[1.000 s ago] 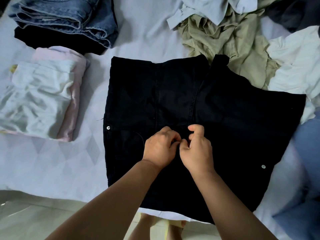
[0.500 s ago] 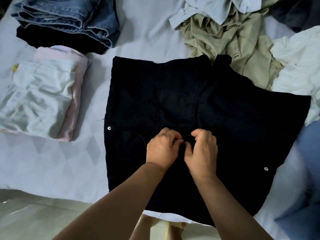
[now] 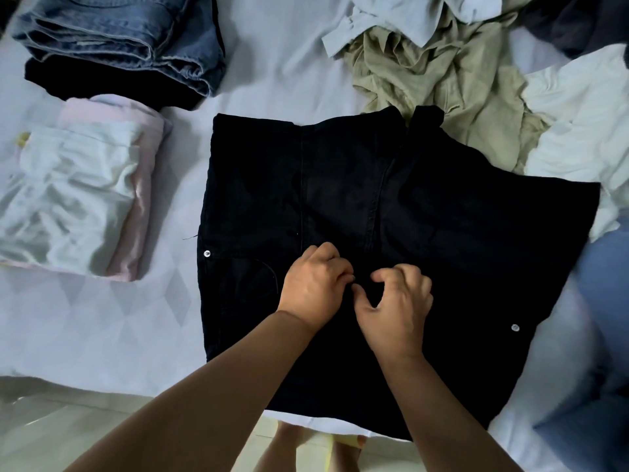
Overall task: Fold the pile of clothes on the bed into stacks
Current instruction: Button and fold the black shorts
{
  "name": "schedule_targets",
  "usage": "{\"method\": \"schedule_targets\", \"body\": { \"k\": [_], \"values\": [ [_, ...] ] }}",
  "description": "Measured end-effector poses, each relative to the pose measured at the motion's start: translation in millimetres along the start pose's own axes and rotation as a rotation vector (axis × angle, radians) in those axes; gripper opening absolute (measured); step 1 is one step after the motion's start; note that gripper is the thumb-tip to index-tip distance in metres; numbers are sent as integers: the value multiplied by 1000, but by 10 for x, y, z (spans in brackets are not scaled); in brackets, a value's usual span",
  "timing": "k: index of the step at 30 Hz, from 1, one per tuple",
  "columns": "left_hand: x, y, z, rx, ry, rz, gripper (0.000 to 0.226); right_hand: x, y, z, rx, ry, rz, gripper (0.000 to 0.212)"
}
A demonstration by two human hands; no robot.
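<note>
A black denim garment (image 3: 442, 233) lies spread flat across the bed (image 3: 102, 318), waistband toward me, with two metal buttons showing. My left hand (image 3: 313, 284) rests on its middle near the fly with fingers curled, pinching the fabric. My right hand (image 3: 394, 304) is just beside it, thumb and fingers bent apart over the cloth, gripping nothing that I can see. An unfolded pile lies at the back right: an olive garment (image 3: 442, 86), white cloth (image 3: 585, 124) and pale blue cloth (image 3: 401, 15).
Folded blue jeans (image 3: 115, 35) sit on a dark folded item at the back left. A folded white and pink stack (image 3: 78, 202) lies at the left. Blue fabric (image 3: 599, 335) lies at the right edge. The bed's front edge and tiled floor (image 3: 51, 427) are below.
My right hand has slid slightly right and its fingers have opened from a pinch; my left hand stays curled on the fabric. The camera view drifted a little.
</note>
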State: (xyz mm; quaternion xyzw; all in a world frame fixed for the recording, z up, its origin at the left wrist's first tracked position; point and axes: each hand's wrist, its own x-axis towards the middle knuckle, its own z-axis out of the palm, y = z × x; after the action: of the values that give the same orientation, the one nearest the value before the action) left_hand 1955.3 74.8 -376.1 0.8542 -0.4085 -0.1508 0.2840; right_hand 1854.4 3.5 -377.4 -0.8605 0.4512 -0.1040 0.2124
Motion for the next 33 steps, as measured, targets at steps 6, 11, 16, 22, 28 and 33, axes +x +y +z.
{"method": "schedule_targets", "body": {
  "k": [6, 11, 16, 22, 28, 33],
  "values": [
    [-4, 20, -20, -90, -7, -63, 9, -7, -8, -35, 3, -2, -48, 31],
    [55, 77, -100, -216, -79, -200, 6, 2, -108, -46, -12, -1, -37, 33],
    [118, 96, -205, -297, -206, -337, 6, 46, -143, -1, 80, -17, -70, 35],
    [145, 64, -275, -328, -285, -317, 7, 43, -120, 29, 130, -20, -108, 30],
    [108, 59, -277, -312, -255, -234, 9, 39, -163, 44, 217, -12, 79, 18],
    [160, 22, -291, -235, -342, -183, 8, 52, -155, 17, 111, 16, -77, 13]
  ]
}}
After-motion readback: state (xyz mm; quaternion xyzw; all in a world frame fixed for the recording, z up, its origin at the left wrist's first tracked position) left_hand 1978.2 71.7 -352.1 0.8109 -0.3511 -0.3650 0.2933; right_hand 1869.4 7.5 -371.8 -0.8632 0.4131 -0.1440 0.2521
